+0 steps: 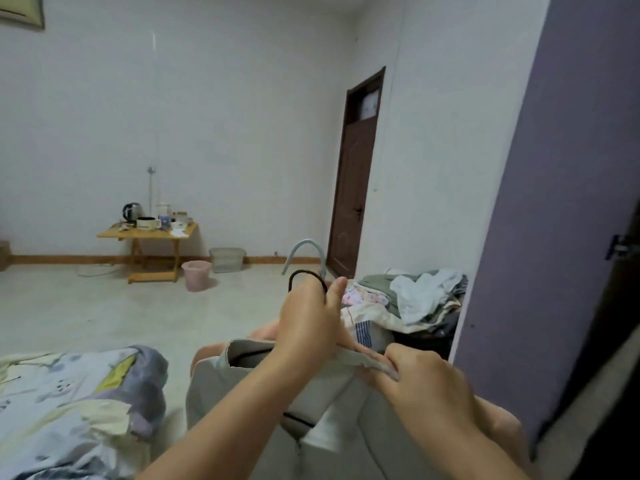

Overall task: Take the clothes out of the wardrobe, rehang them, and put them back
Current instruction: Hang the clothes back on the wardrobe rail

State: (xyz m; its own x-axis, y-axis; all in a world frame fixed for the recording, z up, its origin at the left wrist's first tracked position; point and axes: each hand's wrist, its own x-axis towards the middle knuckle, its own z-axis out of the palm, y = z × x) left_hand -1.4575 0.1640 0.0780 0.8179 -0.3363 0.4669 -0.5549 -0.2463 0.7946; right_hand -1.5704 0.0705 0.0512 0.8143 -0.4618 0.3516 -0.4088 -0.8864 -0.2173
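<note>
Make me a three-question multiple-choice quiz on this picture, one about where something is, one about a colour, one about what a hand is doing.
1. Where does the pink bucket stand?
A. on the wooden table
B. on the floor beside the wooden table
C. on the bed

2. What colour is the hanger hook by the left hand?
A. black
B. red
C. yellow

3. What is the right hand doing?
A. hanging open, holding nothing
B. resting flat on the door
C. gripping the edge of the grey garment

Answers: 1 B, the bucket sits on the floor just right of the table's legs. 2 A, the black hook curves up at the fingers. 3 C, its fingers curl round the cloth's edge.
</note>
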